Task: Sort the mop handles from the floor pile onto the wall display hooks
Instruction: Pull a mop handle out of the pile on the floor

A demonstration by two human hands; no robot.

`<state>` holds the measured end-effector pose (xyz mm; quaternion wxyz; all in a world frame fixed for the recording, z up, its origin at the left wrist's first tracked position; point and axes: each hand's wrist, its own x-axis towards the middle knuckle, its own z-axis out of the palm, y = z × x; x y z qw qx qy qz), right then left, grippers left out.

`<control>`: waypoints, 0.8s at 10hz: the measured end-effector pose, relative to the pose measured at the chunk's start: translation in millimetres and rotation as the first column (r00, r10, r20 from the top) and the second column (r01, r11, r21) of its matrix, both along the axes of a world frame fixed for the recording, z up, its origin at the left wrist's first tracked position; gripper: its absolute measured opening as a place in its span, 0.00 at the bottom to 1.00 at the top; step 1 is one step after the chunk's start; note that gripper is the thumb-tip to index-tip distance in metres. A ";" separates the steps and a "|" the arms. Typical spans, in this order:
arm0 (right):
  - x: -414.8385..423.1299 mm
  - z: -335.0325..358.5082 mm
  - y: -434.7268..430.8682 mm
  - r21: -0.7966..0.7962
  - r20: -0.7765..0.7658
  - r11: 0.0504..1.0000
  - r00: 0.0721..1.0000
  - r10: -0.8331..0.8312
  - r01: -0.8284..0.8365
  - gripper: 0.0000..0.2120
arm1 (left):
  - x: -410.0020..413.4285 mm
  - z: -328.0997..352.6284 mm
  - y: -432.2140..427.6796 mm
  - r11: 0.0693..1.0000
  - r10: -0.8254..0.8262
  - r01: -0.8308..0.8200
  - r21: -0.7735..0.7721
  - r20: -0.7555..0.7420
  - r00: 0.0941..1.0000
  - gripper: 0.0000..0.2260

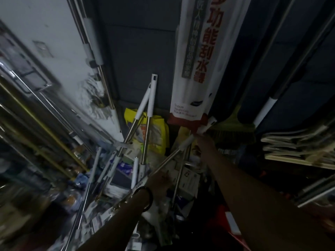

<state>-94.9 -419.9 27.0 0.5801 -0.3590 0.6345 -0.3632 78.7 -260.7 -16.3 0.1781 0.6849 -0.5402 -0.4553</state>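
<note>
Dim, blurry shot. Landmark: the tall white packaged squeegee [195, 57] with red Chinese lettering, hanging at top centre.

My right hand [205, 142] is reached up just below the bottom edge of that package, fingers wrapped around the white-capped end of a metal mop handle [174, 156]. That handle slants down and left from the package's foot to my left hand [159, 180], which is closed around the shaft lower down. A dark bracelet [147, 198] sits on my left wrist. Grip detail is fuzzy on both hands, but both look clamped on the same handle, not spread.

Left of the package, two more mop handles [147, 105] with white grips stand leaning together, tops touching, against the dark wall panel [137, 51]. Behind their shafts, low and left of the package, is a yellow bag [157, 131].

Right of the package's lower end hangs a green broom head [233, 129]. Further right, stacked flat items on a shelf [297, 147].

Far left of the package, more poles [94, 57] hang against a white wall. Below and left of the package, the floor pile [108, 176]: white-grip handles and packaged goods, too blurred to tell apart.
</note>
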 end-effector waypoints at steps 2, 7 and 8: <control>5.5 -4.6 -4.8 -0.010 0.134 1.000 0.991 0.019 -0.018 0.17 | -8.1 5.6 4.4 0.987 0.150 -0.147 0.060 -0.050 0.987 0.03; 15.7 27.1 76.9 -0.183 0.063 0.979 0.995 -0.083 0.094 0.15 | -17.4 18.4 -8.8 0.944 0.278 -0.285 -0.165 -0.067 0.958 0.27; 23.5 36.5 87.1 -0.106 0.033 0.994 0.999 0.005 -0.001 0.16 | -19.6 8.9 -2.6 0.950 0.216 -0.224 -0.220 -0.059 0.975 0.27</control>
